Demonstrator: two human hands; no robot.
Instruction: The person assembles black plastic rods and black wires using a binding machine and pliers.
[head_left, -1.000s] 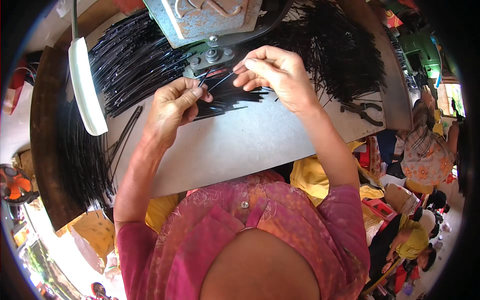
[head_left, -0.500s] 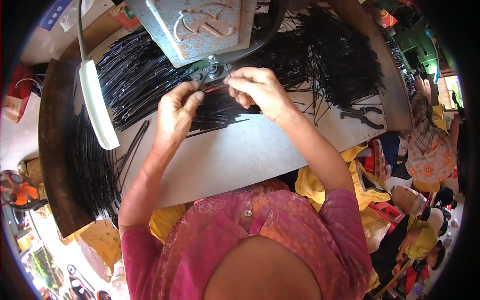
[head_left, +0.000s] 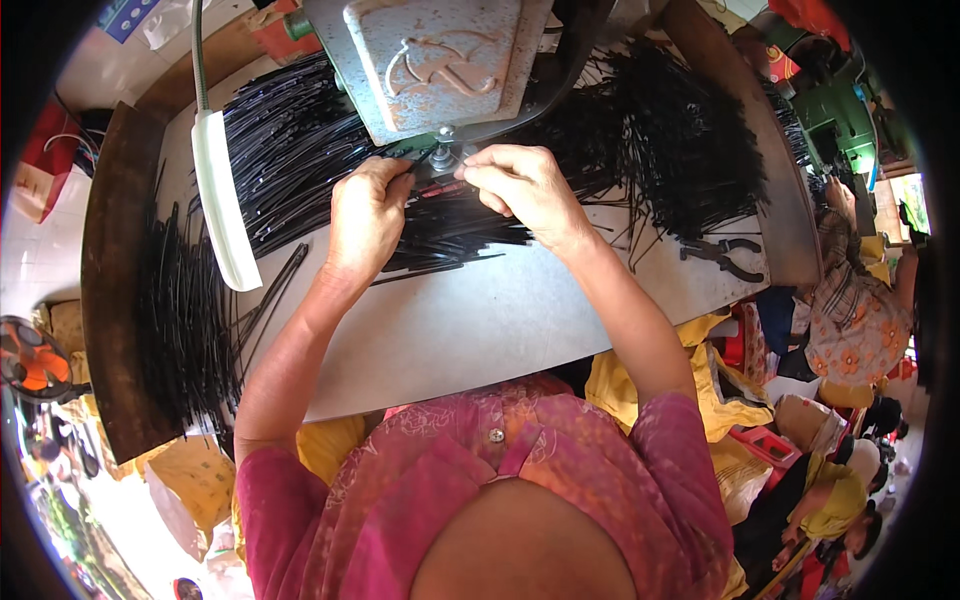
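Observation:
Both hands work just under a worn grey-blue metal machine head (head_left: 440, 70) with an umbrella shape raised on its front. Close to its small metal spindle (head_left: 442, 155), my left hand (head_left: 370, 215) is closed in a pinch on a thin black rod (head_left: 412, 155) that points toward the spindle. On the spindle's other side, my right hand (head_left: 528, 195) pinches a thin piece, mostly hidden by the fingers. Where these pieces meet the spindle is too small to make out. A large pile of black rods (head_left: 290, 150) lies left of the machine.
More black rods (head_left: 680, 140) heap on the right of the metal table (head_left: 460, 320), near black-handled pliers (head_left: 722, 257). A white lamp (head_left: 224, 200) hangs at left. Raised brown edges (head_left: 125, 300) bound the table. Another person (head_left: 855, 310) sits at far right beside a green machine (head_left: 830, 125).
The view has shifted slightly, so the machine appears farther right. My fingertips have come closer to the spindle. The upright thin rod above my right fingers no longer stands up there.

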